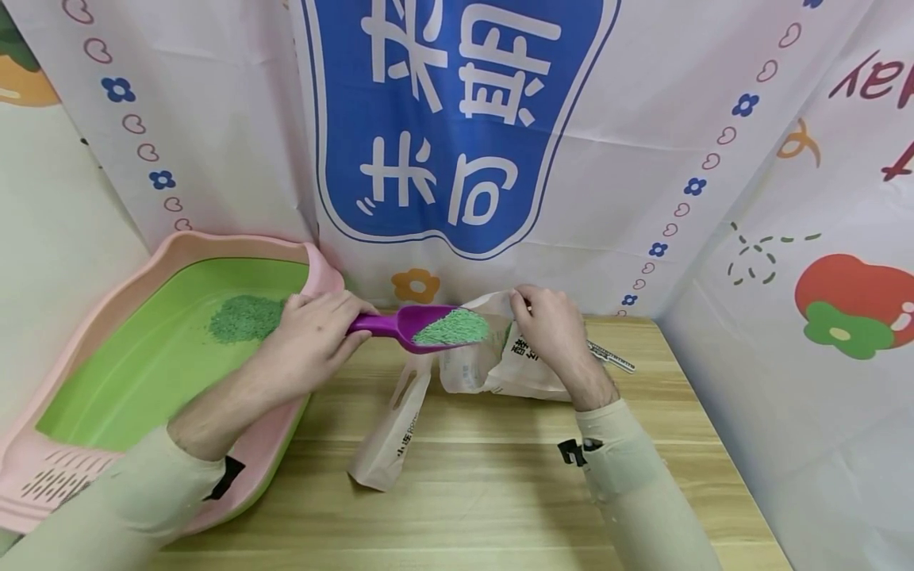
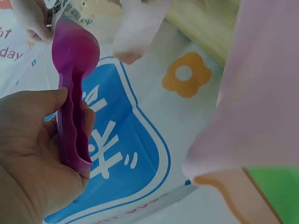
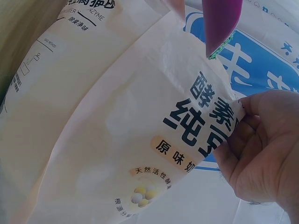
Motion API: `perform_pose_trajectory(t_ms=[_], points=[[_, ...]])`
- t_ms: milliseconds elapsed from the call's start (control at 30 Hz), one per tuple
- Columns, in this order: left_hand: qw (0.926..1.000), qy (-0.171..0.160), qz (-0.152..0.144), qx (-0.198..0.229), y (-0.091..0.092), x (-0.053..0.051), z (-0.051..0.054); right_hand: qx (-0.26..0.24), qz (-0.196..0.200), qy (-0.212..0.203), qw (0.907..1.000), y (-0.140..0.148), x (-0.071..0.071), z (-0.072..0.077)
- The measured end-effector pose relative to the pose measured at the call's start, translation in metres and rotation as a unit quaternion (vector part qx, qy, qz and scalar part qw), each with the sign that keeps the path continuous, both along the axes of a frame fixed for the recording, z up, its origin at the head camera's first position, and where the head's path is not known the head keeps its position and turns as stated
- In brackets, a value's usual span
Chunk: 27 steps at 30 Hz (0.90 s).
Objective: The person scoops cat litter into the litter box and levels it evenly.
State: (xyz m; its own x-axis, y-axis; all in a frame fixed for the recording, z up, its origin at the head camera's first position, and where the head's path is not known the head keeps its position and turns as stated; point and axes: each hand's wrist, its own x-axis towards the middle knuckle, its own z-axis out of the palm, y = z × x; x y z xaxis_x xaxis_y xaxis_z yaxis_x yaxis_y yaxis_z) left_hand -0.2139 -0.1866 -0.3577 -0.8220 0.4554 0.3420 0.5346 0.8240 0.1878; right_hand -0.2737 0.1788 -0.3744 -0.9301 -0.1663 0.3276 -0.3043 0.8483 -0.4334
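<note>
My left hand [image 1: 319, 329] grips the handle of a purple scoop [image 1: 405, 323], its fingers wrapped round it in the left wrist view. Green pellets [image 1: 457, 327] fill the scoop, whose tip is at the mouth of a pale printed bag [image 1: 531, 371]. With thumb and fingers, my right hand [image 1: 553, 325] pinches the bag's upper edge. In the right wrist view the bag [image 3: 107, 126] spreads wide, and the scoop [image 3: 219, 23] hangs over its edge. How full the bag is cannot be seen.
At left stands a pink-rimmed green litter tray [image 1: 171, 365] with a pile of green pellets [image 1: 245, 319]. A torn strip of bag [image 1: 393, 444] lies on the wooden table [image 1: 500, 484]. Behind the bag is a small patterned strip [image 1: 610, 356]. Printed cloth [image 1: 571, 182] hangs behind.
</note>
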Motion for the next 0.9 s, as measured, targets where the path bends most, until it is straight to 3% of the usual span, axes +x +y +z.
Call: perform_pose_trajectory(t_ms=[200, 533, 900], points=[[0.9998, -0.005, 0.019, 0.004, -0.015, 0.004, 0.008, 0.004, -0.001, 0.0, 1.0, 0.0, 0.0, 0.0], [0.9984, 0.02, 0.052, 0.005, -0.047, 0.001, 0.018, 0.005, -0.001, -0.004, 1.0, 0.0, 0.001, 0.001], [0.9945, -0.003, 0.104, 0.002, -0.086, -0.006, 0.022, 0.009, -0.001, -0.003, 1.0, 0.0, 0.0, 0.001]])
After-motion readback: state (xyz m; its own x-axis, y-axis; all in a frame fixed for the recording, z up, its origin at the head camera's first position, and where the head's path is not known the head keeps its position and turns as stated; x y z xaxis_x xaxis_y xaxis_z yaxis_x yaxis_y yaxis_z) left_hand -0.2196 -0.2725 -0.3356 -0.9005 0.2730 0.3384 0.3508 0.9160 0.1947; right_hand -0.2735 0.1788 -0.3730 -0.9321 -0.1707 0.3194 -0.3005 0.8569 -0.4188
